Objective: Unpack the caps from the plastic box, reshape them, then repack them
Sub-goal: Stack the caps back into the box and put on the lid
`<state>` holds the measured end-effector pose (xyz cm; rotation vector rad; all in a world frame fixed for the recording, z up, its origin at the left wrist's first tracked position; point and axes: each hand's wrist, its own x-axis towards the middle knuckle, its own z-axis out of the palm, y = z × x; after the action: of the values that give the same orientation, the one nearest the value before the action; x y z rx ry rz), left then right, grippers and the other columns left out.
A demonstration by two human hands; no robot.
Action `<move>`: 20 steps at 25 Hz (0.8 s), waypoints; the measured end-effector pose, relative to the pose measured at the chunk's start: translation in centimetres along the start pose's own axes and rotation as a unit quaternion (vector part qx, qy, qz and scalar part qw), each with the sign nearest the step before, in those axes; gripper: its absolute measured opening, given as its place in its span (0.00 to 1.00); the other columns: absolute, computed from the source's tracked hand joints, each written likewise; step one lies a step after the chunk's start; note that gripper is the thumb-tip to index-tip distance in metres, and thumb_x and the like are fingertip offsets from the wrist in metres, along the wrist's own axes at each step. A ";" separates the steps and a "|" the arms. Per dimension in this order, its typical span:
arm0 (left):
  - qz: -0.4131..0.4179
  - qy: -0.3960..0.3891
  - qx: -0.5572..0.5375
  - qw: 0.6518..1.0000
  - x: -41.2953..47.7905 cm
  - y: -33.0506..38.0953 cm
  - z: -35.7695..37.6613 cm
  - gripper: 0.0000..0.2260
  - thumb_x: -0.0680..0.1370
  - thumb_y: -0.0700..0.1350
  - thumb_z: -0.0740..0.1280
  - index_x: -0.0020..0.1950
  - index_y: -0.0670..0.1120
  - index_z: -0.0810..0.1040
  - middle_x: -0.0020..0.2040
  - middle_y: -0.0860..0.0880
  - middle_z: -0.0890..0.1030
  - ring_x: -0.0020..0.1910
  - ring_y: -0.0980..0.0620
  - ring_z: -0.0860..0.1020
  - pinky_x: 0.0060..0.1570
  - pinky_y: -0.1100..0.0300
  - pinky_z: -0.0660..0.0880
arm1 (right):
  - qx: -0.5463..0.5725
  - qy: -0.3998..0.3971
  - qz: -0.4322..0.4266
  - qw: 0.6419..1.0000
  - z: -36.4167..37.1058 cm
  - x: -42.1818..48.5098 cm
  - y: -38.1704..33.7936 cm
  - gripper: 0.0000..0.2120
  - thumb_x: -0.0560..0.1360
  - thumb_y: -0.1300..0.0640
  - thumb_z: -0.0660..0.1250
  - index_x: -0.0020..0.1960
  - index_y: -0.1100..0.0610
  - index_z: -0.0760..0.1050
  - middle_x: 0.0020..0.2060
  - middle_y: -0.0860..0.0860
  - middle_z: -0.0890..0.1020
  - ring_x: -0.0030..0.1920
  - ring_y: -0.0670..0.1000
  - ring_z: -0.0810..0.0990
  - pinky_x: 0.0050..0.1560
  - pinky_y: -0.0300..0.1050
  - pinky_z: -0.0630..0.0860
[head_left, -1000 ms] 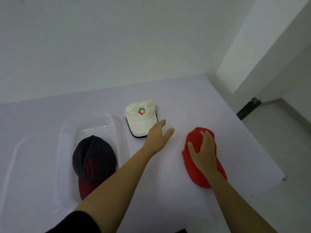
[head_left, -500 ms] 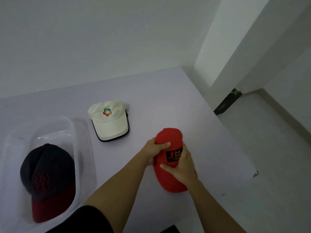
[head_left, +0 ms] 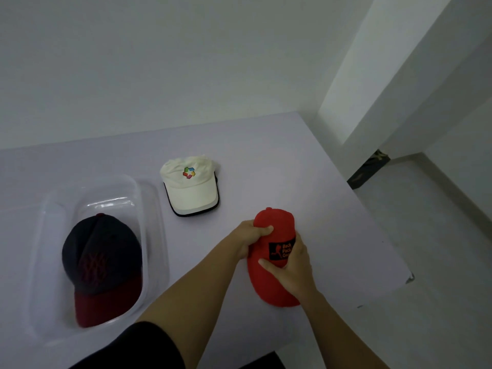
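- Red cap [head_left: 270,290] is on the worktop [head_left: 306,182], long axis pointing away from the person, brim end nearest them.
- Left hand [head_left: 251,237] grips the crown's left side, and right hand [head_left: 292,270] clasps the logo panel from the right.
- Plastic box [head_left: 150,209] is off to the left, so I'd guess the left hand's closer for repacking.

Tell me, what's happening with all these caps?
A person grips the red cap with both hands, the left hand on its top and the right hand over its front patch, shaping it on the table. The white cap lies nearby. The dark cap sits in the clear plastic box.
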<state>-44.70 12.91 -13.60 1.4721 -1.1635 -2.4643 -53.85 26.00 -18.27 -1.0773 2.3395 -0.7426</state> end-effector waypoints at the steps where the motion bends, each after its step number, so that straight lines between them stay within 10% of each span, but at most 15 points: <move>1: 0.013 0.004 0.007 1.000 -0.5 0.3 -0.5 0.19 0.75 0.43 0.69 0.65 0.42 0.74 0.60 0.40 0.79 0.49 0.46 0.79 0.41 0.52 0.78 | -0.001 0.009 -0.008 1.000 0.1 -0.1 -0.8 0.56 0.57 0.27 0.68 0.74 0.52 0.51 0.67 0.52 0.68 0.66 0.54 0.69 0.63 0.56 0.72; 13: 0.306 0.166 0.162 0.923 -15.3 6.7 -16.3 0.12 0.76 0.45 0.68 0.56 0.41 0.80 0.51 0.45 0.83 0.49 0.49 0.81 0.54 0.55 0.78 | 0.078 0.109 -0.189 0.973 7.4 -1.1 -22.2 0.49 0.61 0.32 0.70 0.72 0.57 0.57 0.63 0.53 0.74 0.61 0.53 0.75 0.60 0.52 0.75; 20: 0.379 0.264 0.130 0.877 -23.3 7.9 -28.4 0.13 0.76 0.46 0.68 0.59 0.43 0.79 0.51 0.47 0.84 0.50 0.50 0.82 0.55 0.55 0.78 | 0.164 -0.130 -0.173 0.962 14.4 -2.1 -29.4 0.59 0.61 0.37 0.74 0.76 0.55 0.40 0.76 0.54 0.51 0.75 0.54 0.52 0.74 0.52 0.56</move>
<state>-12.56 0.04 1.01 1.2571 -1.5674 -1.3298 -28.03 7.53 -10.00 -1.3526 1.7524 -1.0039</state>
